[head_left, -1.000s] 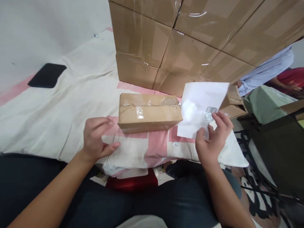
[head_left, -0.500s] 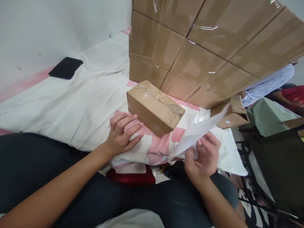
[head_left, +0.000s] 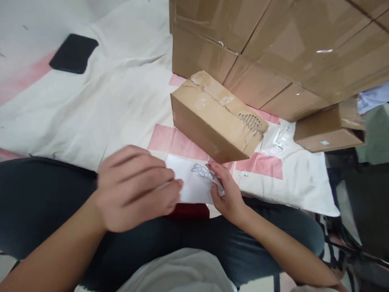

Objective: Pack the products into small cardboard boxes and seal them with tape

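A white sheet of stickers (head_left: 190, 188) with several dark-outlined small shapes lies low over the front edge of the bed, above my lap. My right hand (head_left: 226, 194) grips its right end between thumb and fingers. My left hand (head_left: 136, 188), a little blurred, is raised nearer the camera and overlaps the sheet's left end. Its fingers are curled together towards the thumb; whatever they may hold is hidden. Just beyond the sheet sits a closed brown cardboard box (head_left: 215, 117), with a torn, ridged patch at the right end of its top.
A wall of taped cardboard boxes (head_left: 258, 52) rises behind the single box. At right stands another carton (head_left: 331, 129), beside a clear plastic piece (head_left: 273, 140) and small white scraps (head_left: 243, 173). A black phone-like slab (head_left: 73, 53) lies at far left on the bedsheet (head_left: 121, 93).
My right hand has brought the sheet down and left, turning its outlined face upward. My left hand has come back from the box, lifted and curled its fingers. The view has tilted down.
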Demonstrator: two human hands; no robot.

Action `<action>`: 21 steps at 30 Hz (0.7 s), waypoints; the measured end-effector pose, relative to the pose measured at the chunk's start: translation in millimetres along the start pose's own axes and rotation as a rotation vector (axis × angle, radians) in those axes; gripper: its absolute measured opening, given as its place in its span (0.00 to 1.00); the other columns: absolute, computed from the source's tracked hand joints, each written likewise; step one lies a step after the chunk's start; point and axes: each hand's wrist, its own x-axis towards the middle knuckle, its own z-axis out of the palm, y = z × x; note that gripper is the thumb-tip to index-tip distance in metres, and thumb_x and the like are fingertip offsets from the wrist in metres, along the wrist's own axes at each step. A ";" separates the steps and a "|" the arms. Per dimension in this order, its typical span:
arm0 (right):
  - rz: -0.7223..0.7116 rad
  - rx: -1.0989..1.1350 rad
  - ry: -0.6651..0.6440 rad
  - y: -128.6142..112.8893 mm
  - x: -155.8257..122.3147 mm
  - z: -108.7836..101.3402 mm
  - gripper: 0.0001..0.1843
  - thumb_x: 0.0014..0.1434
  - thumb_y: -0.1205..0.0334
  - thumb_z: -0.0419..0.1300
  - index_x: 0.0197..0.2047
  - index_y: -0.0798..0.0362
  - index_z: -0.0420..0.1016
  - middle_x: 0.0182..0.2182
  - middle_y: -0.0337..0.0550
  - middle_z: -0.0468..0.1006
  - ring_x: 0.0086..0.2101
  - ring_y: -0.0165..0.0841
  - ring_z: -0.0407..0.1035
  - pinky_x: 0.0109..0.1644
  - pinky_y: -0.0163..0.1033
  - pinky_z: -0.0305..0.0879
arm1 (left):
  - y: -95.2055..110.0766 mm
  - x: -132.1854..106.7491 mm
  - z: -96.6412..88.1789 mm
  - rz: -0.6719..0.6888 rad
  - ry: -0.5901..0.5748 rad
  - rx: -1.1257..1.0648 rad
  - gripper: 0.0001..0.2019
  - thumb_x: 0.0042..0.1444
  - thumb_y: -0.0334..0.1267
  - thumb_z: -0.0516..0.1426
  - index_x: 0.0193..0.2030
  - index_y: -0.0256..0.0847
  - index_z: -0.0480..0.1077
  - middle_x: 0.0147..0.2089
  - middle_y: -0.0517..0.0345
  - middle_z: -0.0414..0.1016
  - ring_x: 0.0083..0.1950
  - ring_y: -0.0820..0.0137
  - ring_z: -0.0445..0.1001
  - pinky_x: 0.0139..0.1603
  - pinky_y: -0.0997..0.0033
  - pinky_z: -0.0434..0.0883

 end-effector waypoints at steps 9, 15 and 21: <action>0.356 0.352 -0.027 -1.7 13.9 7.6 0.18 0.65 0.68 0.59 0.56 0.47 0.68 0.51 0.47 0.79 0.52 0.35 0.77 0.59 0.43 0.76 | -7.9 -14.2 59.2 0.205 -0.498 0.412 0.13 0.60 0.48 0.62 0.40 0.40 0.74 0.34 0.55 0.76 0.39 0.61 0.74 0.41 0.57 0.67; 0.307 0.371 -0.039 -9.5 12.4 12.1 0.16 0.64 0.69 0.60 0.54 0.47 0.70 0.50 0.44 0.80 0.50 0.35 0.78 0.58 0.42 0.77 | -3.8 -21.7 65.4 0.137 -0.428 0.389 0.16 0.62 0.52 0.59 0.39 0.39 0.74 0.34 0.56 0.75 0.38 0.63 0.72 0.39 0.59 0.63; 0.284 0.378 -0.057 -11.8 6.5 17.6 0.16 0.65 0.69 0.60 0.55 0.47 0.70 0.49 0.45 0.80 0.49 0.35 0.79 0.56 0.41 0.78 | 2.4 -21.1 72.8 0.122 -0.429 0.384 0.11 0.62 0.44 0.57 0.35 0.39 0.72 0.31 0.57 0.74 0.35 0.63 0.71 0.37 0.60 0.62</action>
